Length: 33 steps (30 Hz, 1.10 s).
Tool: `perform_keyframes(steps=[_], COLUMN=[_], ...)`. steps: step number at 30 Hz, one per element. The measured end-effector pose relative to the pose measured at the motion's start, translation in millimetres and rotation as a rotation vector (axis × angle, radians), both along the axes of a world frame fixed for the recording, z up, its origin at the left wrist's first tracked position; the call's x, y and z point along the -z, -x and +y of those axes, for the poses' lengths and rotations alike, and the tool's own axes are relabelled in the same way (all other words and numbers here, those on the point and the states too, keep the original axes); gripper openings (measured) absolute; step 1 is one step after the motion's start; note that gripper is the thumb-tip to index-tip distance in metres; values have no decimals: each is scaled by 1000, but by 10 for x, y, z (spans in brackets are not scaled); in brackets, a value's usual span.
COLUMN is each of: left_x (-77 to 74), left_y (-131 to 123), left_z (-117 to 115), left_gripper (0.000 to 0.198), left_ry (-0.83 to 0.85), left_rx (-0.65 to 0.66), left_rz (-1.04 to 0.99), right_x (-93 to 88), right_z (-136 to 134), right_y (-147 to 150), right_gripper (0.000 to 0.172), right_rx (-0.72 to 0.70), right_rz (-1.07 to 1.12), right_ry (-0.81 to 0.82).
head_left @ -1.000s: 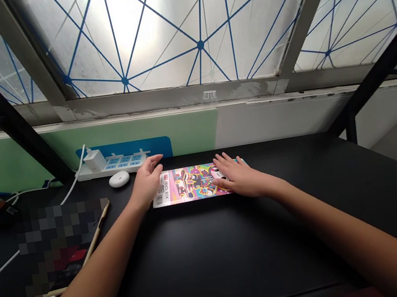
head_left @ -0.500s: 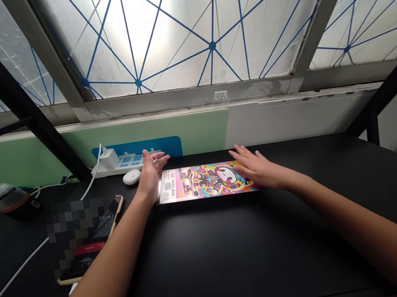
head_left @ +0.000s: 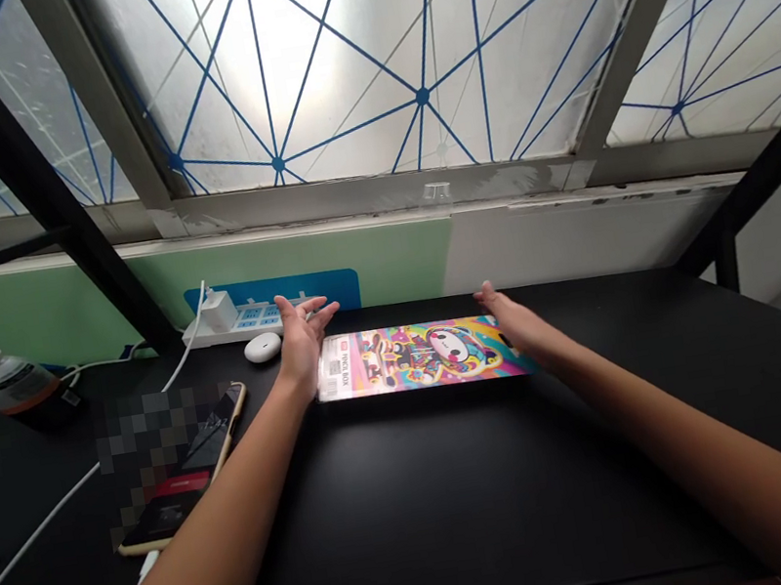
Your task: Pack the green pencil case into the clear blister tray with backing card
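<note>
That pencil box [head_left: 419, 355] looks light, stiff and slick, best taken at either end, where left hand [head_left: 300, 348] and right hand [head_left: 523, 323] flank it, grips spread.

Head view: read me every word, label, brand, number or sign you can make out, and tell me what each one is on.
"PENCIL BOX": on the colourful flat box, near its left end.
Red logo and barcode on that box: too small to read.
Bottle label: print too small to read.
Phone screen: partly pixelated, nothing legible.
</note>
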State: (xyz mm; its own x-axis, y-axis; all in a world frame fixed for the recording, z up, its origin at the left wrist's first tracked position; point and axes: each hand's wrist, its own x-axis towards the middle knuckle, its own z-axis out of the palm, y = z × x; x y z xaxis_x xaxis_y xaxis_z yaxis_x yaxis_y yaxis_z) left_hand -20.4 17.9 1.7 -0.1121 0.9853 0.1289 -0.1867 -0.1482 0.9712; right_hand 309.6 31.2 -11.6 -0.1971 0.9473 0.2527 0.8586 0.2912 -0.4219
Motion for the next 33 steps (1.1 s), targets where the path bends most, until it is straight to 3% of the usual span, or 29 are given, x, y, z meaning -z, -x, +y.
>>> perform_keyframes(steps=[4, 9, 11, 13, 17, 19, 22, 24, 26, 33], left_x=[19, 95, 76, 4, -216, -285, -281, -240, -204, -9], left_y=[9, 12, -8, -27, -68, -118, -246, -336, -395, -327], left_z=[5, -30, -72, -116, -231, -318, -457, -521, -539, -358], left_gripper=[85, 53, 44, 42, 32, 20, 1, 2, 15, 55], left_ry=[-26, -109, -189, -343, -649, -748, -777, -710, -648, -504], left_rx=[-5, 61, 104, 67, -96, -92, 80, 213, 257, 121], left_rz=[115, 727, 966, 1161, 1299, 1371, 1522, 1601, 1597, 1410], right_x=[-8, -119, -153, -197, -361, -447, -475, -426, -381, -529], right_z=[-102, -217, -257, -290, -389, -480, -623, -678, -692, -700], right_y=[169, 279, 305, 316, 308, 325, 407, 469, 498, 409], right_gripper=[72, 60, 56, 55, 46, 35, 14, 13, 16, 25], right_rx=[10, -69, -136, -155, -107, -125, -219, -267, -280, -329], right_rz=[2, -99, -156, -204, -278, -374, -573, -662, -666, -450], right_ry=[96, 104, 21, -143, -443, -484, -403, -290, -185, -80])
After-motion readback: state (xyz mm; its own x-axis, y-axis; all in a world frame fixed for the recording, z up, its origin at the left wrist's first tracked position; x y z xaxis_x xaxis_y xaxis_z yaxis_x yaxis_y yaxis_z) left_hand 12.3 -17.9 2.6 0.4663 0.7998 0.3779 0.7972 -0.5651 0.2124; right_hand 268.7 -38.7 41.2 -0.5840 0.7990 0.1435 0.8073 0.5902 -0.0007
